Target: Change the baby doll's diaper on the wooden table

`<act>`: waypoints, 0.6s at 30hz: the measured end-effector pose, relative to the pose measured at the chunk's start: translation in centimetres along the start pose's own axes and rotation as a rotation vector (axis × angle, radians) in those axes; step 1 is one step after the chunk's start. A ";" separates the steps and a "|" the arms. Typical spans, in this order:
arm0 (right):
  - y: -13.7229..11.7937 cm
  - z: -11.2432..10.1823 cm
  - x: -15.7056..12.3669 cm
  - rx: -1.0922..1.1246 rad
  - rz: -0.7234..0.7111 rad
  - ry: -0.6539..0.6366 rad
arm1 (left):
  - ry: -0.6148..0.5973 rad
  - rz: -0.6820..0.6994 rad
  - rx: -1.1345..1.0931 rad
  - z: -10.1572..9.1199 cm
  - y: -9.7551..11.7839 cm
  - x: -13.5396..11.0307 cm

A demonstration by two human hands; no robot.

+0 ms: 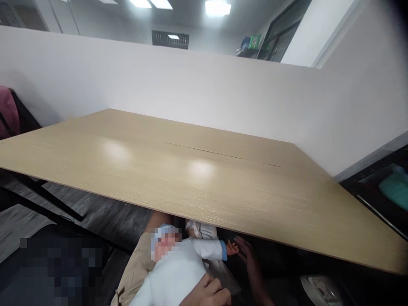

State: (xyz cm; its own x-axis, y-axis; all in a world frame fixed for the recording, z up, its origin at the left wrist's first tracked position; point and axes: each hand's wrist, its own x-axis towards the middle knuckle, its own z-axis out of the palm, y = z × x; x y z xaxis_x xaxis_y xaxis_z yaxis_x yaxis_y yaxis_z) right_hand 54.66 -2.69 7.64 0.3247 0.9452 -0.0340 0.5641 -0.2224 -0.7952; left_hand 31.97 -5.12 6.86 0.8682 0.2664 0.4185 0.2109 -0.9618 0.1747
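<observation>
A baby doll [180, 265] lies across the lap, below the table's front edge. It wears a white long-sleeved top with light blue cuffs and a light cap; its face is blurred out. My left hand [208, 293] rests on the doll's body with curled fingers, partly cut off by the bottom of the view. In shadow to the right, my right hand [245, 250] is beside the doll's outstretched small hand [231, 247]. Its fingers look extended and apart, though they are dim and blurred. Whether they touch the doll's hand cannot be made out.
A wide light-wood table [178, 174] spans the view above the lap, against a white partition [191, 85]. A black chair [108, 272] is at lower left. At right is a dark holder with a teal thing [395, 187]. A round pale object [320, 291] sits low right.
</observation>
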 end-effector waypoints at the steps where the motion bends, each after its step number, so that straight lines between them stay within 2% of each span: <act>1: 0.2 -0.6 -0.2 0.020 0.008 0.050 | -0.002 0.014 -0.001 0.1 0.0 0.0; 3: -0.5 -1.8 -1.0 0.038 -0.050 0.104 | 0.006 0.013 0.004 0.2 0.2 0.0; 4: -1.3 -2.2 -1.6 0.025 -0.115 0.087 | 0.022 0.013 0.008 0.1 0.3 -0.1; 6: -3.9 -2.2 -2.7 -0.079 -0.275 -0.061 | 0.071 0.020 0.022 -0.3 0.5 -0.2; 8: -6.9 -1.3 -3.3 -0.221 -0.386 -0.286 | 0.131 0.034 0.032 -1.2 0.7 -0.3; 10: -9.6 0.1 -3.4 -0.358 -0.396 -0.449 | 0.166 0.036 -0.010 -2.7 0.8 -0.3; 12: -11.7 1.5 -3.2 -0.473 -0.360 -0.532 | 0.168 0.019 -0.121 -4.3 0.9 -0.4; 15: -13.9 2.4 -3.0 -0.518 -0.371 -0.573 | 0.164 -0.060 -0.334 -6.6 1.2 -2.0; 18: -15.7 1.9 -3.3 -0.519 -0.434 -0.572 | 0.261 -0.194 -0.448 -8.1 1.5 -6.0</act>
State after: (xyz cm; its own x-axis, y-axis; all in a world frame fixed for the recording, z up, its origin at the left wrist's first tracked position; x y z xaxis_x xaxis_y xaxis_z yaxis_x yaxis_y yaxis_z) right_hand 43.26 -1.85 19.06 -0.3491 0.9154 -0.2006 0.8677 0.2349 -0.4381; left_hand 23.45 -7.65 11.80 0.6804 0.4976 0.5380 0.0948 -0.7878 0.6086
